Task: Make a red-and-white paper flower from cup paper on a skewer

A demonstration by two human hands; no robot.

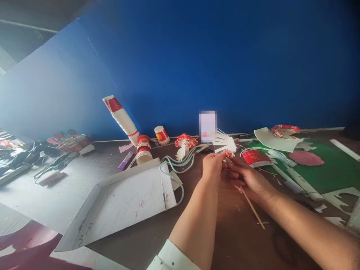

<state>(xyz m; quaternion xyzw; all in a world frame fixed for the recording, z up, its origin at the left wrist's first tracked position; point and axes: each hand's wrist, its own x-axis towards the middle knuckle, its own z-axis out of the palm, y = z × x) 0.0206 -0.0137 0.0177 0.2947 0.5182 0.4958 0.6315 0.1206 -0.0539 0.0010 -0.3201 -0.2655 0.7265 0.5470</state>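
Observation:
My left hand (214,165) is closed on a paper cup cut into white strips (229,145), which fan out towards the blue wall. Close beside it my right hand (249,176) has its fingers bent round a thin wooden stick (254,210), whose lower end slants down over the brown table. The fingertips of both hands meet near the red part of the cut cup, and the stick's upper end is hidden there. Left of the hands lies another cut paper cup with curled strips (185,144), red and white. A red piece of cup (255,157) rests to their right.
A white box lid (126,195) lies at left, beside a pale cable (180,165). Behind it leans a tall stack of paper cups (122,119), with a single cup (161,135) near the blue wall (213,56). Paper scraps and a pink disc (306,158) cover the green mat (334,174).

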